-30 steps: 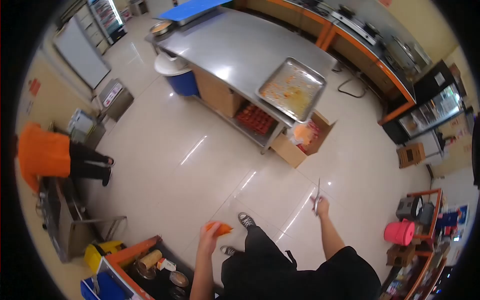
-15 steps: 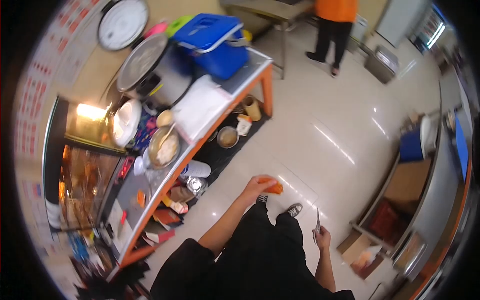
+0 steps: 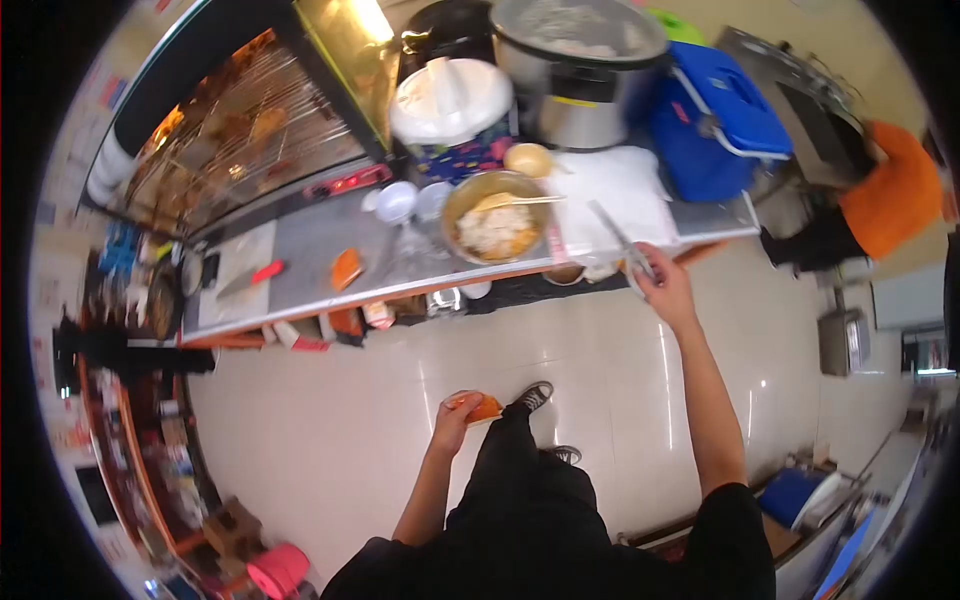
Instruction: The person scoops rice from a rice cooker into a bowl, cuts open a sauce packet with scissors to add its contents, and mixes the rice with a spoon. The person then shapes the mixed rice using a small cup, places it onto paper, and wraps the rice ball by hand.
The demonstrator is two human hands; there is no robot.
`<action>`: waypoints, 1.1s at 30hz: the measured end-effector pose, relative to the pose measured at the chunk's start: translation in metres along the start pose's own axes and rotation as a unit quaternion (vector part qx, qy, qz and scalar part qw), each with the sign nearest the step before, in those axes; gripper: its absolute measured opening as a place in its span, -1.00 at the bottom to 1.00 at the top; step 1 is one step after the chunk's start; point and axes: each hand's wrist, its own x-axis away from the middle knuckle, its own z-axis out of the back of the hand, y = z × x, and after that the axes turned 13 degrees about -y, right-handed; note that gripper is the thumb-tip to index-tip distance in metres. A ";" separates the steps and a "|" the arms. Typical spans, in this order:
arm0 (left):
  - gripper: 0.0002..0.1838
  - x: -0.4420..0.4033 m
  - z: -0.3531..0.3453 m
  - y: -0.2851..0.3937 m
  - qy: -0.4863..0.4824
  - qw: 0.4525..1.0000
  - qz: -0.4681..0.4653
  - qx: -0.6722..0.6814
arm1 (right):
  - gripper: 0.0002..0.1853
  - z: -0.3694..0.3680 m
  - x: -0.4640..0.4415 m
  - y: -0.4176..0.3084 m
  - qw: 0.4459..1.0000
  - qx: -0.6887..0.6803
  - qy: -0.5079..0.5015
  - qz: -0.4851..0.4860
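The right arm (image 3: 712, 425) stretches well forward, bare from the elbow to the wrist, and the right hand (image 3: 665, 282) at its end is curled closed in a grip. The left arm (image 3: 424, 498) reaches less far, its bare forearm slanting inward. The left hand (image 3: 452, 424) is also curled closed, nearer the body and well apart from the right.
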 end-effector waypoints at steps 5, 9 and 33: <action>-0.82 0.017 0.020 -0.010 0.058 0.997 -0.019 0.049 | -0.50 -0.178 -0.043 -0.093 0.953 0.071 -0.179 0.236; -0.78 0.038 0.027 -0.013 0.100 0.993 -0.023 0.061 | -0.52 -0.309 -0.099 -0.121 0.961 0.096 -0.225 0.132; -0.81 -0.079 -0.217 -0.120 -0.469 0.814 0.155 -0.306 | -0.86 0.000 0.664 0.028 0.741 0.095 0.582 -0.321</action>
